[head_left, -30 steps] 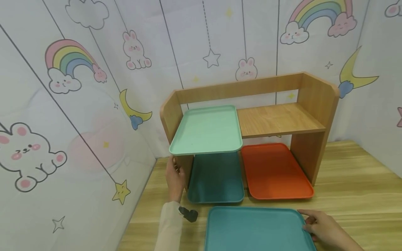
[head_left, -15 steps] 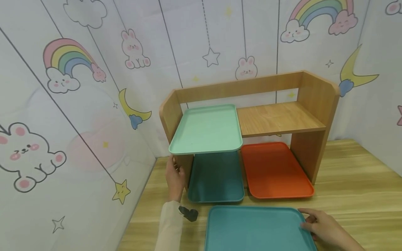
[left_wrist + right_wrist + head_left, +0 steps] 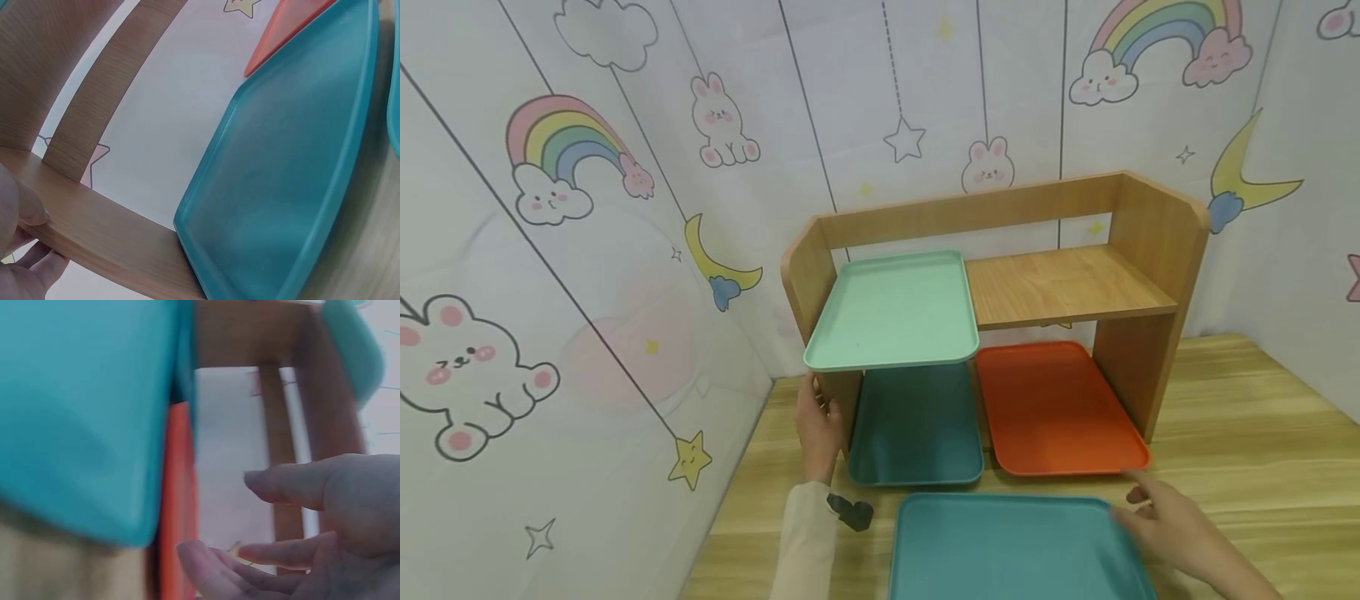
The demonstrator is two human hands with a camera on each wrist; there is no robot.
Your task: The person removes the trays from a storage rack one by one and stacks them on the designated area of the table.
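Since half a second ago the right hand [image 3: 1172,529] has come away from its pinch on the near blue tray [image 3: 1015,550], its forefinger rising toward the front right corner of the orange tray [image 3: 1060,408]. Its fingers are spread, with a wide gap to the thumb, and hold nothing; whether the thumb tip, blurred over the blue tray's far right corner, brushes it I cannot tell. That seems to leave the blue tray ungripped, lying on the desk [image 3: 1240,450] in front of the wooden shelf [image 3: 1161,250], its lower part cut off by the bottom of the picture. The left hand [image 3: 818,425] has stayed put, curled around the front edge of the shelf's left panel [image 3: 112,244], thumb inside and fingers outside. On the upper board, at its left end, sits a mint tray [image 3: 898,308] overhanging the front edge; below it a dark teal tray [image 3: 917,425] fills the lower left bay, beside the orange one on the right. The desk is wood-grained, and the pale wall [image 3: 925,50] behind carries rabbits, stars and rainbows.
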